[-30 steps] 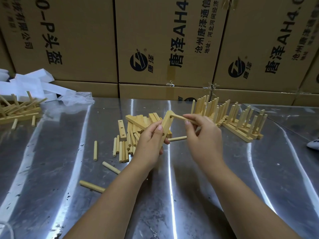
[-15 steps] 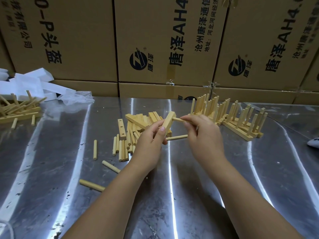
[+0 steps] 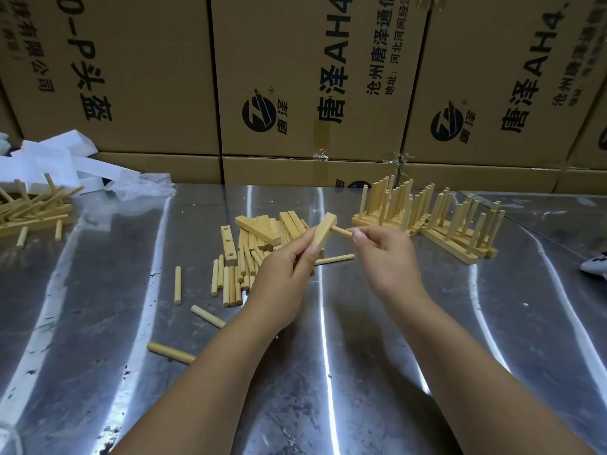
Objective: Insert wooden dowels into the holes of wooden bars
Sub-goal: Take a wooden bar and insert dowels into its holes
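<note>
Cardboard cartons wall off the scene far beyond the fingers; below them a steel table carries all the work. Just beyond and to the right of the right fingers stand finished bars, dowels upright, probably parked there so that the right hand can set each one aside. A pile of bare bars lies just beyond the left fingers, with loose dowels to their left, so both stocks are within short reach. The left hand is clenched round the lower part of one bar, held off the table and tilted so that its side faces the other hand. The right hand pinches a dowel between thumb and fingertips. The dowel lies nearly level, its far end meeting the bar's side near the top. Whether the tip is seated in a hole cannot be told. Judged step: pressing this dowel home — the pinch close to the bar likely keeps the push straight.
</note>
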